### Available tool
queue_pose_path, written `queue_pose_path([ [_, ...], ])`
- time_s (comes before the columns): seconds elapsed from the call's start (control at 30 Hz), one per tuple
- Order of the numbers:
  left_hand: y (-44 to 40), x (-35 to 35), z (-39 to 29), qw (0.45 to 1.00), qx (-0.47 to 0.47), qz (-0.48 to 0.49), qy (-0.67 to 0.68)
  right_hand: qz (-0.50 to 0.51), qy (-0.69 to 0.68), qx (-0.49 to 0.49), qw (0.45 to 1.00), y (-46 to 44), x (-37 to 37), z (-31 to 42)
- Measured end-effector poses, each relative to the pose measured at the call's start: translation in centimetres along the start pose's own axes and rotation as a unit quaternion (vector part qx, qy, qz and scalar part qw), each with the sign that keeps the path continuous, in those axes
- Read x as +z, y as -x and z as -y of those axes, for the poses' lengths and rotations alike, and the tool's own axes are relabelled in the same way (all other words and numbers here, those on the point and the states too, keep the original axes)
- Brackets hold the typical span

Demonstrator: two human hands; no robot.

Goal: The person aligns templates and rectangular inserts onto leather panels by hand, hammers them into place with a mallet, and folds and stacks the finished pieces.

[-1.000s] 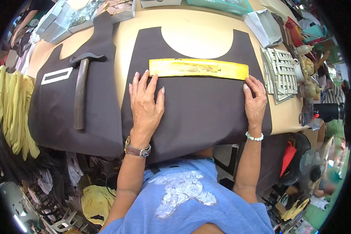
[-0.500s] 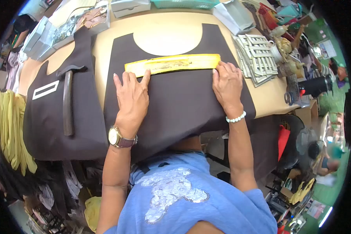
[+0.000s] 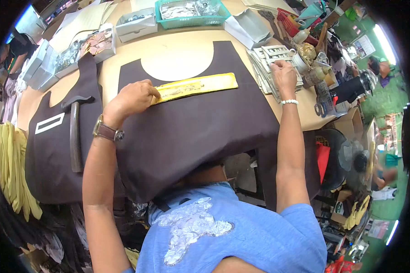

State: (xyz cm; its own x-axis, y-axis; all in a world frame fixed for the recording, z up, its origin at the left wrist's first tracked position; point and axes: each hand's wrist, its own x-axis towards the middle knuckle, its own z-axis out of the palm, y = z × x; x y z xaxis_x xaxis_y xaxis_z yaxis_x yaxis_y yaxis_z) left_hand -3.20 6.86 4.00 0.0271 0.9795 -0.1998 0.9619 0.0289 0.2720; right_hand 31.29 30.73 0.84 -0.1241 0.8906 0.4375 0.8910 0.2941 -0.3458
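A dark cut piece (image 3: 191, 123) with a curved neckline lies on the table, its lower part hanging over the near edge. Across its upper part rests a yellow strip (image 3: 200, 86). My left hand (image 3: 134, 97) has its fingers closed at the strip's left end. My right hand (image 3: 284, 75) is over the stack of pale slotted frames (image 3: 264, 73), fingers pressed together; what they hold, if anything, is too small to tell. On a second dark piece (image 3: 50, 154) at the left are a hammer (image 3: 74, 136) and a white rectangular frame (image 3: 50, 123).
Boxes of small parts (image 3: 98, 43), a teal basket (image 3: 191, 20) and an open white box (image 3: 248, 28) line the table's far side. Scissors (image 3: 321, 109) and jars (image 3: 314, 76) are at the right. Yellow cloths (image 3: 7, 164) hang at the left. Another person is far off at the upper right.
My right hand has left the strip's right end and moved right to the pale frames. My left hand has curled its fingers at the strip's left end. The view has shifted.
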Motion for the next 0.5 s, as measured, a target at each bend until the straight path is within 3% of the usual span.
queue_pose_path([
  [0.13, -0.5, -1.0, 0.3, 0.999, 0.009, 0.039, 0.029, 0.045, 0.029, 0.042, 0.998, -0.5, 0.4, 0.9],
  [0.33, -1.5, -1.0, -0.3, 0.998, 0.025, 0.033, -0.050, 0.079, 0.005, 0.059, 0.995, -1.0, 0.2, 0.5],
  [0.4, -1.5, 0.4, -1.1, 0.989, 0.027, -0.010, -0.143, 0.093, 0.039, 0.065, 0.993, -1.3, 0.0, 0.6],
  [0.5, -1.1, 1.0, -2.1, 0.983, 0.045, -0.045, -0.175, 0.069, 0.090, 0.008, 0.994, -1.2, 0.2, 0.8],
])
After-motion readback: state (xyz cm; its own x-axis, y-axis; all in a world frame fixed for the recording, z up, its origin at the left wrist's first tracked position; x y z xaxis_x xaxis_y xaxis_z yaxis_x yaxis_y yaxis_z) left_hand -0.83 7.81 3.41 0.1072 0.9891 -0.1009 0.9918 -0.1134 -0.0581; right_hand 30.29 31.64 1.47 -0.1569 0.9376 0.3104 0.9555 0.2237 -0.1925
